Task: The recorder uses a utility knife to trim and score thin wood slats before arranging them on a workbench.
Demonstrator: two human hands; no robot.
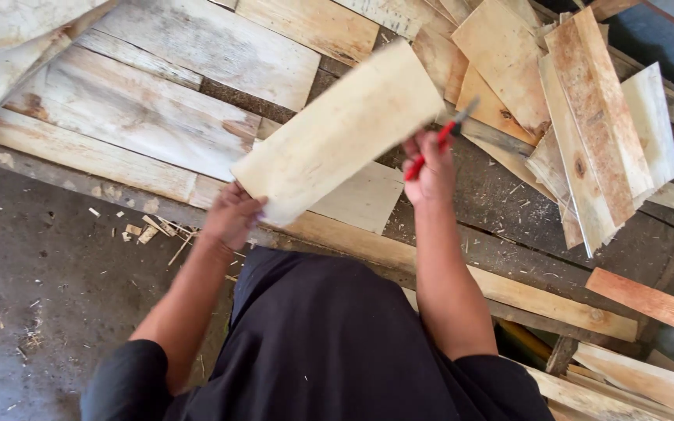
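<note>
My left hand [232, 214] grips the near corner of a pale, flat wooden board [337, 132] and holds it tilted up off the pile, its long side running up to the right. My right hand [431, 168] is just right of the board, closed around a red-handled tool [440, 140] whose dark tip points up and right, blurred by motion. I cannot tell the tool's exact kind. My dark sleeves and dark clothing fill the bottom of the view.
Weathered planks [142, 117] lie flat beneath the board. A loose stack of thin wooden boards [587, 125] sits at the upper right. Wood chips [146, 230] and sawdust litter the grey concrete floor [40, 296] at left. More slats [641, 300] lie at lower right.
</note>
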